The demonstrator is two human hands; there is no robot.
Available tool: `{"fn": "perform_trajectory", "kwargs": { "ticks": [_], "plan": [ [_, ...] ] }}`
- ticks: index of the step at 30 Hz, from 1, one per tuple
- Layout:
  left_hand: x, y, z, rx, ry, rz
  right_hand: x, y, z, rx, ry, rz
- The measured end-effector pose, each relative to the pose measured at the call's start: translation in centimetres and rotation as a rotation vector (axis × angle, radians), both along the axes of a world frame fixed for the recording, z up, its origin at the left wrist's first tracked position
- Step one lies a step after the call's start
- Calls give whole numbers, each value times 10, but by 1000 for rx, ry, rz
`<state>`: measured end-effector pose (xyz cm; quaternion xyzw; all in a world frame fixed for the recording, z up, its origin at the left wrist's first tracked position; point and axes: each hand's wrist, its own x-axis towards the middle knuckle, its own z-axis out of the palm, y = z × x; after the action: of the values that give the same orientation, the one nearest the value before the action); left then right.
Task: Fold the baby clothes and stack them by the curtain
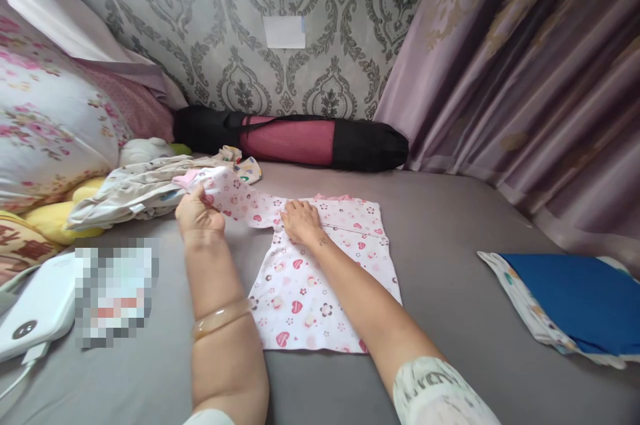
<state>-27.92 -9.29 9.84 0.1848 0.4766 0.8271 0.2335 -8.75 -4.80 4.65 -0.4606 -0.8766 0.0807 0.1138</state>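
Note:
A child's long-sleeved shirt (310,305), white with pink hearts and flowers, lies on the grey bed sheet in front of me. One sleeve stretches out to the left, lifted at its end. My left hand (201,215) grips this sleeve near its pink cuff, fingers closed round the cloth. Where the sleeve meets the body of the shirt, my right hand (301,220) rests palm down on the fabric, fingers bent slightly and pressing on it. The other sleeve appears folded across the upper part of the shirt, with pink ruffled trim showing along the top edge.
Folded clothes with a blue piece on top (575,302) lie at the right. Crumpled light clothes (145,185) are heaped at the left beside a yellow plush (55,222). A white power bank (40,305) with a cable sits near left. A black-and-red long bag (290,140) lies along the wall.

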Motion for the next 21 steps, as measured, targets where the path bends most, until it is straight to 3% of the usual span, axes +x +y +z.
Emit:
{"fn": "perform_trajectory", "kwargs": {
  "ticks": [3,5,8,13,17,21],
  "plan": [
    [22,0,27,121,-211,15,-4,-2,-1,0,-5,-21],
    [39,1,40,179,-201,-41,-6,-3,0,-14,-16,-40],
    [61,6,49,206,-101,-130,-11,-3,4,-72,-47,-72],
    [93,20,46,217,-63,-288,-20,4,17,-168,-78,-85],
    [114,30,37,121,28,-306,-23,13,27,-216,-159,-53],
    [127,37,29,37,14,-295,-4,20,29,-262,-100,51]
  ]
}}
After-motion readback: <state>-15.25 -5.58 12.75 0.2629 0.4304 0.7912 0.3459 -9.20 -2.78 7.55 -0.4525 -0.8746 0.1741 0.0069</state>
